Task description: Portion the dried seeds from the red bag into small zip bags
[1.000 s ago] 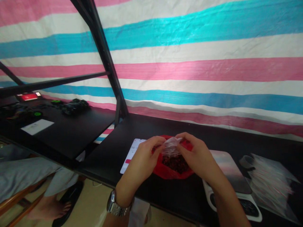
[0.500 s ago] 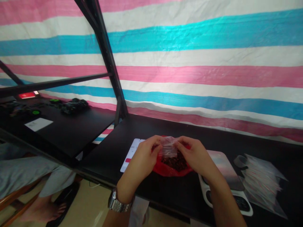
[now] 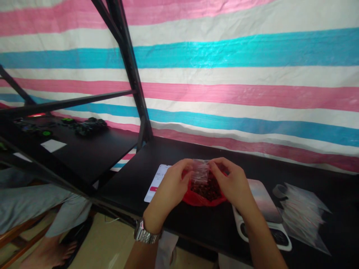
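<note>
A small clear plastic bag (image 3: 201, 172) is stretched between my two hands, pinched near its upper corners. My left hand (image 3: 181, 175), with a metal watch (image 3: 144, 231) on the wrist, grips its left side. On the other side, the fingers of my right hand (image 3: 224, 173) are closed on the bag's right edge. Just below and behind it lies a red plastic bag (image 3: 203, 201), open at the top and full of small dark brown pieces (image 3: 207, 189). What the pieces are, I cannot make out.
A phone (image 3: 156, 183) showing a timer lies left of the red bag. To the right are a kitchen scale (image 3: 265, 201), a stack of clear bags (image 3: 303, 213) and a tape roll (image 3: 279, 191). A black frame post (image 3: 131, 74) rises at left; another person's legs (image 3: 47, 209) are beyond it.
The small bag is still held in both hands, now flatter across the top. The view has shifted slightly; the scale and bag stack appear a little further left.
</note>
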### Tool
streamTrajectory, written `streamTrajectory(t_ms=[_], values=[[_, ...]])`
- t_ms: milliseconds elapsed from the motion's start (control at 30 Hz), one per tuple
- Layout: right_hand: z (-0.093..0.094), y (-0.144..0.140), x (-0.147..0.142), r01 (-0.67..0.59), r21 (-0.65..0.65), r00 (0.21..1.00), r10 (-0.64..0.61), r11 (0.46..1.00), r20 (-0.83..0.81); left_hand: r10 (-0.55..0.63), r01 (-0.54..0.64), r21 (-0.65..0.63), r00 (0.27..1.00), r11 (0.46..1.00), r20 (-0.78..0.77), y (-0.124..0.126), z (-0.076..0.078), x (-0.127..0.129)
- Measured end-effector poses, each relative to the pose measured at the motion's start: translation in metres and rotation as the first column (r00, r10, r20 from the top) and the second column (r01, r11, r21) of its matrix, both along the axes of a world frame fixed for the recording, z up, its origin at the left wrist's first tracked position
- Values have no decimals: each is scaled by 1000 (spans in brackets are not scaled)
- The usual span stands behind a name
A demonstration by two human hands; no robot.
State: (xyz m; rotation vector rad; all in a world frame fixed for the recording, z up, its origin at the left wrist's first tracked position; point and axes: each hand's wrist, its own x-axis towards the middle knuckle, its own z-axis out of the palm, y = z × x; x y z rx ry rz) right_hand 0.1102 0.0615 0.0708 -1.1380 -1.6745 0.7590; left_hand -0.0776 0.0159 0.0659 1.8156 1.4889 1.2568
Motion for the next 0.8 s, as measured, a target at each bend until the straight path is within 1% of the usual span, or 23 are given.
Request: streamTrajectory(t_ms=[100, 167, 233, 333, 367, 433, 500, 533, 600, 667, 733, 800], values=[[1, -1, 1, -7, -7, 999, 6, 1000, -36, -1, 1, -23, 1000, 1000, 23, 0, 2, 4], [0, -2, 1, 0, -12, 999, -1, 1000, -39, 37, -36, -62, 999, 997, 9, 0, 3, 7], [-1, -3, 0, 36, -10, 999, -36, 999, -40, 83, -84, -85, 996, 993, -20, 0, 4, 9], [-2, -6, -4, 98, 10, 992, -97, 995, -79, 132, -134, -63, 990, 989, -44, 0, 4, 12], [-2, -6, -5, 83, 9, 992, -81, 997, -101, 153, -156, -49, 987, 987, -46, 0, 4, 13], [-3, -5, -6, -4, -17, 992, 1, 1000, -127, 175, -176, -26, 984, 984, -39, 1, 4, 13], [-4, -4, -5, -77, -68, 990, 68, 995, -122, 155, -155, -22, 988, 988, -12, 2, 4, 13], [-3, -4, -5, -86, -92, 991, 76, 992, -109, 136, -136, -29, 991, 990, 1, 2, 5, 12], [-2, -3, -3, -61, -116, 995, 52, 991, -81, 119, -119, -42, 993, 992, 12, 3, 6, 11], [-1, -4, -2, -48, -112, 997, 42, 993, -60, 141, -141, -33, 990, 989, -6, 4, 7, 11], [0, -4, -3, -65, -104, 997, 60, 992, -50, 162, -162, -7, 987, 987, -23, 5, 7, 12], [0, -5, -4, -74, -97, 997, 70, 993, -40, 157, -157, 4, 988, 988, -8, 7, 6, 13]])
